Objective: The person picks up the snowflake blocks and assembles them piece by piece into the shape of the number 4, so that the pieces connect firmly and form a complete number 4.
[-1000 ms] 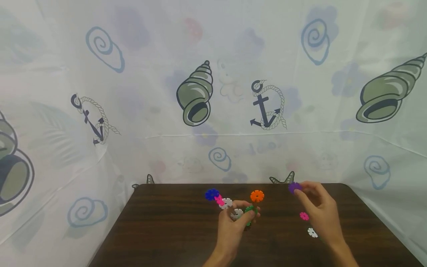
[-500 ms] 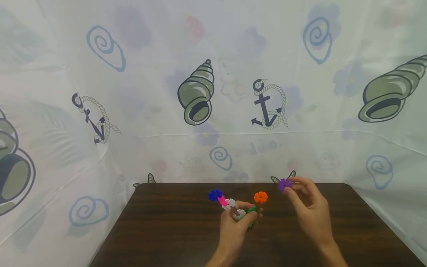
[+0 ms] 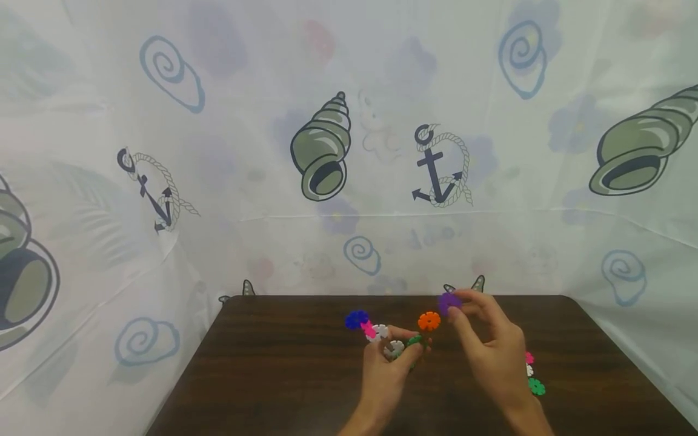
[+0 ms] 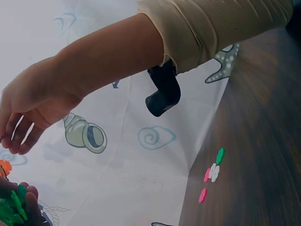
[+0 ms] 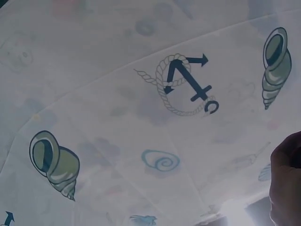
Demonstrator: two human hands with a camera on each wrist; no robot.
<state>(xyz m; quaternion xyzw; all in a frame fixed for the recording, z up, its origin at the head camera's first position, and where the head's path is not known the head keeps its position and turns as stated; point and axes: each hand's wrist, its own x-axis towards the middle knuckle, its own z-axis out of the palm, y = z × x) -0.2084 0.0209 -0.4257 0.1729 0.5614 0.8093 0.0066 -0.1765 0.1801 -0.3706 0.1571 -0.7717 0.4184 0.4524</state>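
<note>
My left hand (image 3: 384, 369) grips a joined cluster of notched, flower-shaped plastic discs. Its thumb presses a green disc (image 3: 414, 340), and an orange disc (image 3: 434, 316) stands out at the cluster's right. Toward the left run a white disc (image 3: 378, 332), a pink disc (image 3: 368, 329) and a blue disc (image 3: 357, 319). Between thumb and fingers, my right hand (image 3: 493, 348) pinches a purple disc (image 3: 448, 303), just right of and above the orange one. In the left wrist view, left fingers (image 4: 32, 207) curl round green discs at the lower corner. The right wrist view catches only part of a hand (image 5: 287, 183).
Loose discs lie on the dark wooden table (image 3: 262, 369) right of my right hand, among them a green disc (image 3: 537, 386) and a white disc (image 4: 214, 172). A pale printed curtain (image 3: 245, 181) rises behind the table's far edge.
The right hand has moved left with the purple disc, closing in on the orange disc. The left hand, still gripping the cluster, has shifted slightly right.
</note>
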